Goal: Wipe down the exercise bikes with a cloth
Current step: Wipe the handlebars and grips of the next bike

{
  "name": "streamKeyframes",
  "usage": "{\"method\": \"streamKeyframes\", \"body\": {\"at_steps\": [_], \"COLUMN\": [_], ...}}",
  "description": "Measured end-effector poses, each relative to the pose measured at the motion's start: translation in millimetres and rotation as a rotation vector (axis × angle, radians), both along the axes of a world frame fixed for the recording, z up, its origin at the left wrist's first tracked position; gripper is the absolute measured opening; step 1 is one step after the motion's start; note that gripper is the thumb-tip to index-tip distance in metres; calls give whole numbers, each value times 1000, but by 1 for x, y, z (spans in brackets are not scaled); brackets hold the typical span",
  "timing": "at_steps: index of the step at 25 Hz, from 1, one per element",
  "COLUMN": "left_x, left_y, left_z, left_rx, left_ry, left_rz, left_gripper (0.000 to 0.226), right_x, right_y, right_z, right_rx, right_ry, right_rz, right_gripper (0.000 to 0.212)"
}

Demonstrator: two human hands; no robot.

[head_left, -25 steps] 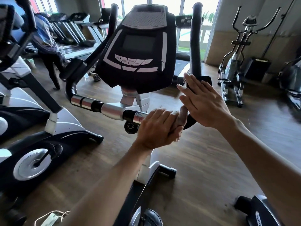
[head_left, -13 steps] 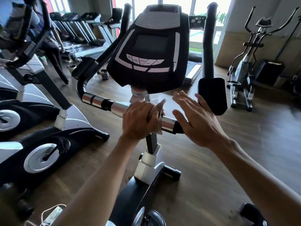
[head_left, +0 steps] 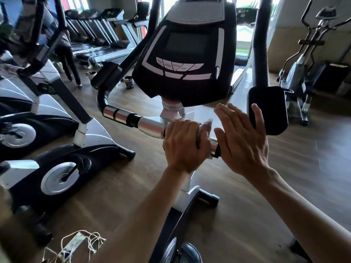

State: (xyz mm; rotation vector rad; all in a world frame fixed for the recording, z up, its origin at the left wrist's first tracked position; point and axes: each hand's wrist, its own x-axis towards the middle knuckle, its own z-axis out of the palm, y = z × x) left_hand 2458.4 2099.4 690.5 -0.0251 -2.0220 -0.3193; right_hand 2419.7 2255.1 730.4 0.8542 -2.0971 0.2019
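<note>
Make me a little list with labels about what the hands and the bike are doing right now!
place: gym with a wooden floor
bike part being wiped: silver handlebar
left hand: fingers curled round the cloth on the handlebar
right hand: fingers straight, holding nothing, beside the left hand
above the hands: black console with a dark screen
right of the hands: black pad
nearby: another exercise bike on the left

left hand (head_left: 182, 145): bare, no glove | right hand (head_left: 245, 147): bare | 2 forearms: unsleeved
</note>
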Motion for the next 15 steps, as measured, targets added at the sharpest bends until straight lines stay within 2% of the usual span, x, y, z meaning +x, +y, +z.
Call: {"method": "streamKeyframes", "body": {"at_steps": [4,6,8,9,11,13,15], "left_x": [-3,-2,4,5,7,0,-2], "left_y": [-43,-48,-15,0,-1,-34,-46], "left_z": [15,16,4,0,1,16,21], "left_rx": [-255,-161,6,24,-86,-194,-122], "left_ry": [-28,-53,-18,6,-21,-123,-168], "left_rz": [-212,-150,-1,8,-91,-157,-93], "left_gripper": [28,28,31,34,37,34,33], "right_x": [-1,1,3,4,2,1,1], "right_y": [9,7,5,5,6,10,9], "right_z": [2,2,2,1,0,1,1], "right_rx": [28,52,48,50,69,86,81], "right_ry": [-22,-13,-10,-11,-14,-17,-12], "right_rz": [65,39,-5,-12,18,34,20], "right_gripper": [48,48,47,46,43,41,43]}}
